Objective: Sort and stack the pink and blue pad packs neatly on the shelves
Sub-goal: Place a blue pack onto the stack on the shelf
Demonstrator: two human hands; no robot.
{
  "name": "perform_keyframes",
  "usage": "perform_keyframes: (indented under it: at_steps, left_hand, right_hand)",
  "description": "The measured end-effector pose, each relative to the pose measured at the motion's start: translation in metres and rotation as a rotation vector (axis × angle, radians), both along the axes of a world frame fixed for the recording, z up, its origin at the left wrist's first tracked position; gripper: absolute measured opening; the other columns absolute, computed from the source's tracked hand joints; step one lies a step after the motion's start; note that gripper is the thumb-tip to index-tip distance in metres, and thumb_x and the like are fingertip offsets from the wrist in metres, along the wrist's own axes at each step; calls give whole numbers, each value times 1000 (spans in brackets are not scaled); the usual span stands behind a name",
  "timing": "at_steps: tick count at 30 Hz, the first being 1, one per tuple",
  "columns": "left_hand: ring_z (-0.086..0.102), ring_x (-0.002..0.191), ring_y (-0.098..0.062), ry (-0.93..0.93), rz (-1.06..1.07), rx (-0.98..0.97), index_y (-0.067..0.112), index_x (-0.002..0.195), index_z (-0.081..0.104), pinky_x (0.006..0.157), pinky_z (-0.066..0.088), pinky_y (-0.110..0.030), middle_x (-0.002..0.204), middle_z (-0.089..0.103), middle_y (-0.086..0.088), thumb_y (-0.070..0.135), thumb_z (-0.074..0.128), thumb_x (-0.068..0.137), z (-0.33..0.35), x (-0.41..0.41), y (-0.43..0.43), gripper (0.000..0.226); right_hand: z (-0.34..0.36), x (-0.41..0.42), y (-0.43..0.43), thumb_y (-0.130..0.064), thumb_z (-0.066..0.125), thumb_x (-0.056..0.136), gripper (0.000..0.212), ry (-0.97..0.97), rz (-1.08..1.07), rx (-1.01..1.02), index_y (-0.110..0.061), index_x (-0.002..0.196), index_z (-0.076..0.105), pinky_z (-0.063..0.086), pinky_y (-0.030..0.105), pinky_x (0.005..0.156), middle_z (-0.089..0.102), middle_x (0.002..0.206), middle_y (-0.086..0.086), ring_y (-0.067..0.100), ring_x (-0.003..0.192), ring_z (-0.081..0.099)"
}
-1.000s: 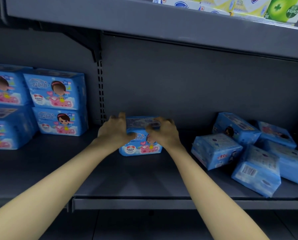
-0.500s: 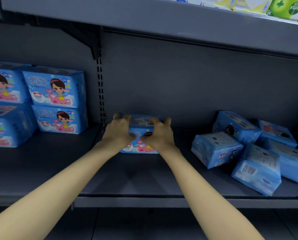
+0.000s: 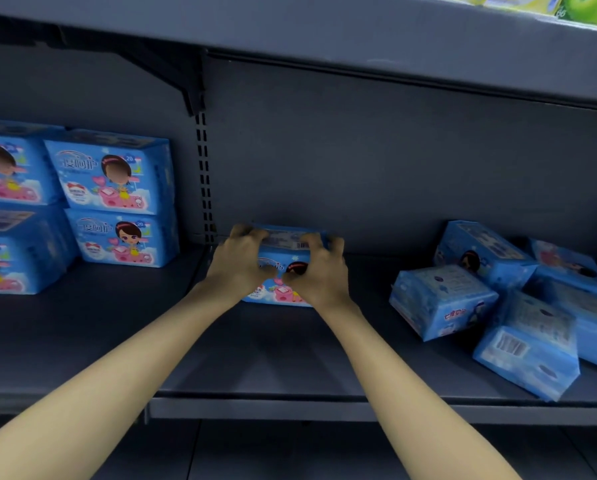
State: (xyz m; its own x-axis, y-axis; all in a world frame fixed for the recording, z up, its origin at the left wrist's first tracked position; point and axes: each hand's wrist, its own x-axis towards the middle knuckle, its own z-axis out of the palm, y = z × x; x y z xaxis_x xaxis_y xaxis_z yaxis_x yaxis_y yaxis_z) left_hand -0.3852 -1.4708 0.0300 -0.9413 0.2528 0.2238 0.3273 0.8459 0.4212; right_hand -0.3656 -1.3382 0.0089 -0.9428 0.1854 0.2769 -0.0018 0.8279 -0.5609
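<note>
Standing far back on the grey shelf (image 3: 276, 355), close to the back panel (image 3: 359, 150), a blue pad pack (image 3: 279, 295) is gripped at both ends. The left hand (image 3: 238, 265) is curled over its left top edge and the right hand (image 3: 319, 275) over its right, with thumbs pressed on the printed front. Further left, beyond the slotted upright (image 3: 203, 174), stacked blue packs (image 3: 117, 178) are seen two high, faces forward. To the right, a jumbled heap of blue packs (image 3: 442, 299) is lying tilted, one near the shelf's front edge.
</note>
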Motion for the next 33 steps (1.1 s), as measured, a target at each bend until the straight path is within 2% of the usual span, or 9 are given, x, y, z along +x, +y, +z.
perform_keyframes:
  at_steps: [9, 19, 23, 27, 30, 33]
  left_hand:
    - [52, 110, -28, 28, 23, 13, 12, 129, 50, 96, 36, -33, 131, 39, -8, 24, 71, 79, -1, 4, 0, 56]
    - [51, 113, -26, 52, 3, 17, 11, 127, 52, 98, 35, -31, 130, 42, -7, 23, 71, 80, -1, 15, -30, 52]
    - [50, 115, -27, 57, -26, 12, 11, 129, 50, 101, 34, -31, 133, 40, -8, 22, 70, 80, 1, 22, -54, 54]
    - [40, 125, -32, 50, -33, 20, 13, 132, 48, 104, 36, -35, 140, 31, -7, 21, 70, 80, 0, 30, -83, 57]
    - [30, 132, -31, 61, -37, 28, 13, 133, 49, 103, 38, -37, 147, 22, -6, 18, 68, 82, 0, 41, -106, 55]
    - [30, 133, -30, 75, -61, 24, 13, 131, 51, 101, 39, -40, 147, 24, -8, 16, 66, 83, -1, 51, -132, 50]
  right_hand:
    - [-4, 1, -7, -24, 76, 71, 65, 33, -27, 19, -17, 129, 49, 44, 33, 93, 32, 135, 12, 33, 115, 48]
    - [2, 15, -37, -30, 72, 76, 63, 15, -10, 98, -20, 133, 47, 44, 33, 92, 29, 138, 10, 31, 117, 47]
    - [8, 26, -57, -32, 71, 79, 66, 2, -4, 163, -20, 137, 44, 41, 33, 97, 25, 146, 9, 32, 123, 43]
    - [14, 39, -85, -29, 68, 80, 62, -17, -21, 185, -21, 138, 45, 38, 30, 98, 31, 144, 7, 31, 125, 41]
    - [18, 50, -111, -23, 66, 79, 54, 9, -29, 179, -18, 131, 53, 41, 29, 92, 41, 138, 8, 32, 119, 46]
    - [19, 60, -139, -20, 66, 76, 49, 27, -21, 170, -16, 124, 59, 44, 30, 87, 49, 131, 9, 33, 113, 51]
